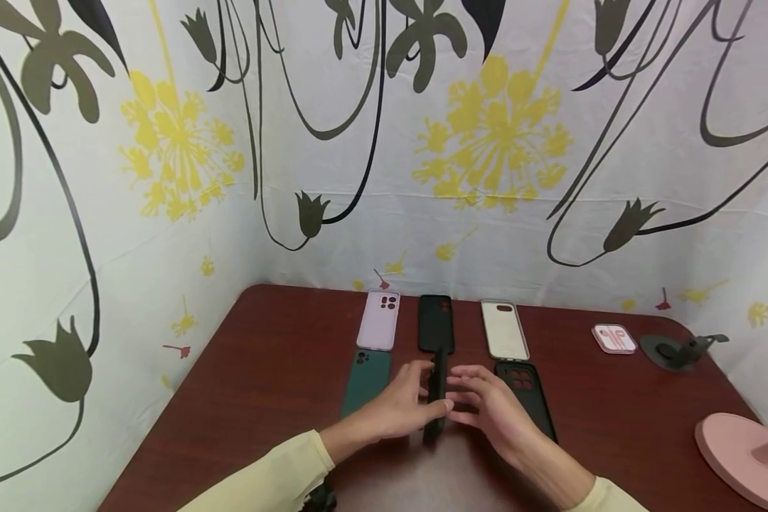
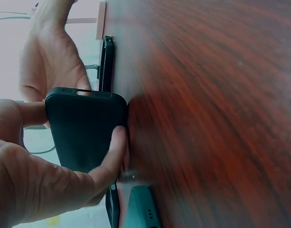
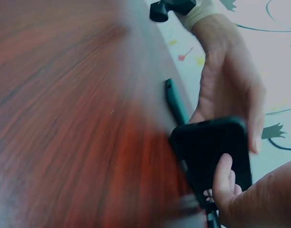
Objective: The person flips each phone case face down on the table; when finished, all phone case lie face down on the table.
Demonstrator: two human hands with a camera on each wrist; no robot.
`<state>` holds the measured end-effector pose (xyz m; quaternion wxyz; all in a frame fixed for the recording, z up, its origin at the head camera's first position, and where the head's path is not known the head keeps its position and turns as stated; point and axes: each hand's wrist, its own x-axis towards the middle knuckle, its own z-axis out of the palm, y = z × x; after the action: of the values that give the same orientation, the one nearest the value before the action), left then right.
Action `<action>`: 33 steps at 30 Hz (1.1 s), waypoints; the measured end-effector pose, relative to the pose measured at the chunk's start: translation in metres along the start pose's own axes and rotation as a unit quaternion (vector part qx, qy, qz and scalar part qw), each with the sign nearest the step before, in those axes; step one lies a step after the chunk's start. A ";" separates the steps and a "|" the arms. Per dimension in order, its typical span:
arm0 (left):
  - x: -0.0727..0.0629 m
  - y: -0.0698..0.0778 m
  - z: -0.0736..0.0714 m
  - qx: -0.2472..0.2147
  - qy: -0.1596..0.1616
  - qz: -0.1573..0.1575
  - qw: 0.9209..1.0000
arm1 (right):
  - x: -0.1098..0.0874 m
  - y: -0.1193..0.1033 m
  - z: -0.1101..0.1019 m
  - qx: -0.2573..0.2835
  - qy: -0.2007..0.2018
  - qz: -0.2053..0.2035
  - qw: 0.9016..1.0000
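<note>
A black phone case (image 1: 438, 387) stands on edge between my hands, just above or touching the table. My left hand (image 1: 393, 405) grips it, with the thumb along one side; the left wrist view shows port and speaker cutouts at the case's (image 2: 86, 128) end. On its other side is my right hand (image 1: 496, 409), fingers loosely bent. In the right wrist view these fingers overlap the case (image 3: 209, 147); whether they touch it I cannot tell. A teal phone case (image 1: 366, 380) lies to the left and a black one with a camera cutout (image 1: 534, 398) to the right.
Behind lie a lilac case (image 1: 377, 323), another black case (image 1: 435, 323) and a cream case (image 1: 504, 331) in a row. Toward the right are a small white square box (image 1: 614, 339), a dark round-based stand (image 1: 668, 352) and a pink round base (image 1: 736, 455). Patterned cloth hangs behind the table.
</note>
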<state>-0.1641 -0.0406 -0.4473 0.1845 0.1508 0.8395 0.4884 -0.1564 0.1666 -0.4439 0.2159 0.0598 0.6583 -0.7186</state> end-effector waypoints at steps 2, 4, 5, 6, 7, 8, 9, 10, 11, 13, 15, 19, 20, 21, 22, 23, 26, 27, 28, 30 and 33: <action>-0.001 -0.001 -0.002 -0.010 0.000 0.003 1.000 | 0.003 0.004 0.000 -0.010 -0.018 0.004 1.000; -0.003 -0.001 -0.003 -0.023 0.001 0.006 1.000 | 0.005 0.007 -0.002 -0.017 -0.039 0.009 0.999; -0.003 -0.001 -0.004 -0.028 0.000 0.008 1.000 | 0.005 0.008 -0.002 -0.020 -0.048 0.011 0.999; -0.004 -0.001 -0.004 -0.034 0.001 0.010 0.999 | 0.005 0.010 -0.003 -0.023 -0.054 0.012 0.998; -0.005 -0.001 -0.005 -0.040 0.001 0.011 0.999 | 0.006 0.011 -0.003 -0.028 -0.060 0.013 0.998; -0.006 -0.001 -0.005 -0.046 0.003 0.009 0.999 | 0.006 0.012 -0.003 -0.033 -0.065 0.015 0.997; -0.007 -0.001 -0.006 -0.053 0.004 0.007 0.999 | 0.007 0.012 -0.003 -0.039 -0.068 0.016 0.997; -0.007 -0.002 -0.006 -0.057 0.006 0.004 0.998 | 0.007 0.013 -0.003 -0.046 -0.070 0.018 0.996; -0.008 -0.002 -0.007 -0.061 0.008 0.002 0.998 | 0.007 0.013 -0.003 -0.053 -0.071 0.019 0.996; -0.008 -0.002 -0.007 -0.069 0.013 -0.005 0.998 | 0.007 0.013 -0.001 -0.067 -0.067 0.021 0.995; -0.009 -0.002 -0.007 -0.078 0.016 -0.009 0.997 | 0.007 0.014 0.000 -0.079 -0.063 0.021 0.995; -0.009 -0.002 -0.007 -0.100 0.020 -0.013 0.995 | 0.009 0.016 0.003 -0.092 -0.055 0.014 0.994; -0.009 -0.002 -0.007 -0.108 0.020 -0.013 0.994 | 0.009 0.017 0.003 -0.094 -0.054 0.012 0.994; -0.009 -0.002 -0.007 -0.114 0.021 -0.014 0.993 | 0.009 0.017 0.003 -0.095 -0.053 0.009 0.994; -0.009 -0.002 -0.006 -0.123 0.022 -0.015 0.992 | 0.009 0.018 0.003 -0.097 -0.051 0.005 0.994; -0.010 -0.002 -0.006 -0.131 0.021 -0.017 0.991 | 0.009 0.018 0.002 -0.100 -0.050 0.001 0.994; -0.011 -0.002 -0.006 -0.162 0.016 -0.022 0.986 | 0.009 0.019 0.000 -0.111 -0.045 -0.011 0.993; -0.012 -0.002 -0.006 -0.172 0.013 -0.025 0.985 | 0.009 0.020 -0.002 -0.115 -0.043 -0.015 0.992; -0.012 -0.002 -0.006 -0.185 0.010 -0.027 0.982 | 0.009 0.020 -0.003 -0.120 -0.040 -0.018 0.992; -0.012 -0.003 -0.005 -0.201 0.008 -0.027 0.979 | 0.010 0.020 -0.004 -0.127 -0.030 -0.022 0.991; -0.012 -0.005 -0.004 -0.211 0.012 -0.022 0.977 | 0.012 0.021 -0.006 -0.137 -0.015 -0.026 0.990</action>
<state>-0.1556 -0.0515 -0.4476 0.2123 0.0843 0.7230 0.6520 -0.1598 0.1690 -0.4686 0.2125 0.0017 0.7488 -0.6278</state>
